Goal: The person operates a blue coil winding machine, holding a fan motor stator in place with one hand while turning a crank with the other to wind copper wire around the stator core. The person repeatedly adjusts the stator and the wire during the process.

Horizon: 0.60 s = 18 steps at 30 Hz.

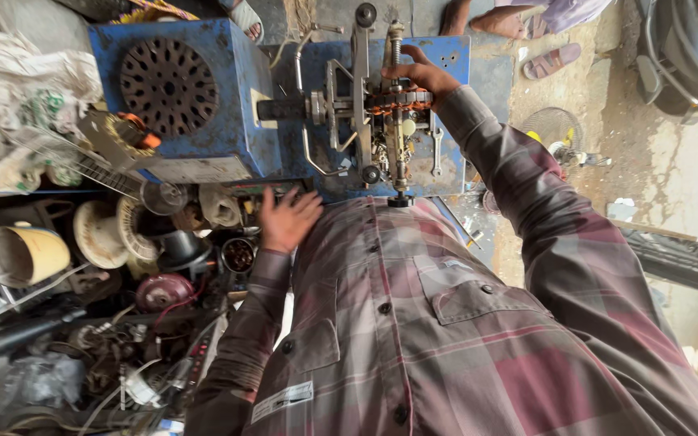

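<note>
at 12 o'clock on the blue winding machine (203, 153), the right hand (423, 78) curls loosely over the copper-wound stator (397, 100); the left hand (287, 218), open and empty, rests at 9 o'clock. fingers could catch if the spindle turns.

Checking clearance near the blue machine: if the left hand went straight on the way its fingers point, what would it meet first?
Probably the front edge of the blue machine: the left hand points at it with spread fingers, though depth is unclear.

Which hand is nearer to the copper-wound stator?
Right. The right hand rests on the copper-wound stator; the left hand lies apart at the blue machine's near edge.
</note>
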Tool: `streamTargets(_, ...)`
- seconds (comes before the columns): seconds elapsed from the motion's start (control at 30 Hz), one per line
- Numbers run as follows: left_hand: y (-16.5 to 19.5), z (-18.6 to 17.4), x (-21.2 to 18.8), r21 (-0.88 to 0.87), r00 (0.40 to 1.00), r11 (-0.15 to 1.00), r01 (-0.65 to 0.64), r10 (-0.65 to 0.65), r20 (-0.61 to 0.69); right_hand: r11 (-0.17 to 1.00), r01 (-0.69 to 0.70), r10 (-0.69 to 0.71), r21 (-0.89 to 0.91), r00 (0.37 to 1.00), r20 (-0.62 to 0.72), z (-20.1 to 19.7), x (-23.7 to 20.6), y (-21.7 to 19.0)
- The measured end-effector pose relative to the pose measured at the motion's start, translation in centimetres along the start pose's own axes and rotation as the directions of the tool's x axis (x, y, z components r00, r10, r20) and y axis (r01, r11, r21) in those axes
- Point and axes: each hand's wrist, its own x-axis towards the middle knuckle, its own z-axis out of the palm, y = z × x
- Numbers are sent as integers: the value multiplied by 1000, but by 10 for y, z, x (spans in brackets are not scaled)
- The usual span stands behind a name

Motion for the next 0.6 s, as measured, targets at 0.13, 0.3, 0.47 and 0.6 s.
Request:
streamTargets(0.13, -34, 3, -12, 3, 986, 996, -93, 91, 143, 968, -102, 100, 228, 995, 20, -2, -3, 2)
streamTargets(0.3, -32, -32, 13, 585, 931, 783, -210, 342, -123, 978, -17, 15, 207, 1000, 14, -11, -6, -3)
streamTargets(0.47, -32, -30, 54, 982, 817, 169, -85, 575, -28, 944, -54, 49, 326, 999, 22, -8, -17, -7)
streamTargets(0.6, -32, -12, 64, 994, 783, -108, 24, 620, 48, 965, -34, 31, 261, 999, 17, -6, -22, -8)
